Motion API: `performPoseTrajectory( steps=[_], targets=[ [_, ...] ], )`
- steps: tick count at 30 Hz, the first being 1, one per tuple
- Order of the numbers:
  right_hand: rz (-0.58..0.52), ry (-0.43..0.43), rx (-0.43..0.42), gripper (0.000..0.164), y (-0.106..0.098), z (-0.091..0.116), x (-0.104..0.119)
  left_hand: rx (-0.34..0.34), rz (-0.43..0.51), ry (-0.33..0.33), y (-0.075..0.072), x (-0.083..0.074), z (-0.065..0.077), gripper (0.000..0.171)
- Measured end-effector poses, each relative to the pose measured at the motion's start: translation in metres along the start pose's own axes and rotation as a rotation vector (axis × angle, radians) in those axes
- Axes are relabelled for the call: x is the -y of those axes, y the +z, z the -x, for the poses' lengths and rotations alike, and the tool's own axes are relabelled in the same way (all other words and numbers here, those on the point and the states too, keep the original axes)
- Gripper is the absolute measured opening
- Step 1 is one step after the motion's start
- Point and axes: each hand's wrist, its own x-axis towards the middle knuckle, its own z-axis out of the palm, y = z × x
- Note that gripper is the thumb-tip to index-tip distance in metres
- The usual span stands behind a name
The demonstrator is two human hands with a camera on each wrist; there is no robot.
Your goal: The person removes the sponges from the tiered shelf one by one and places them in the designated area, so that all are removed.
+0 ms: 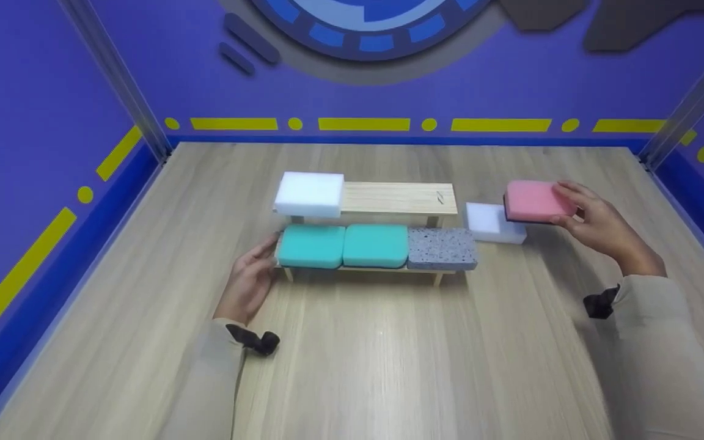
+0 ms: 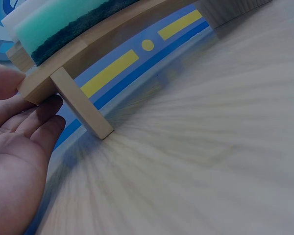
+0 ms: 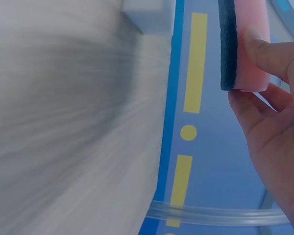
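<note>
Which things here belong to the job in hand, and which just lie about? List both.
In the job, it seems:
pink sponge, in the right hand
front wooden shelf, gripped by the left hand
two teal sponges and gray speckled block, on that shelf

Untouched, perhaps just lying about:
rear wooden shelf
upper white block, on it
lower white block, on the table

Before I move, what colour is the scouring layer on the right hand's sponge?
The scouring layer is dark blue-green, clearest in the right wrist view.

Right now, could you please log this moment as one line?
right hand: holds pink rectangular foam sponge | left hand: grips pale wooden front bench | on it: two teal foam sponges, speckled grey block
</note>
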Motion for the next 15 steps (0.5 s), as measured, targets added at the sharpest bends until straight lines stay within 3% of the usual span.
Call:
performPoseTrajectory(
  steps=[7,15],
  targets=[
    [0.017,-0.026,-0.037,0.059,-0.002,0.007,-0.014,-0.015,-0.051,0.005,0.000,0.000,0.000,0.059],
    [0.012,-0.012,-0.051,0.059,-0.003,0.013,-0.027,-0.013,-0.035,0.004,-0.001,0.000,-0.001,0.059]
  ],
)
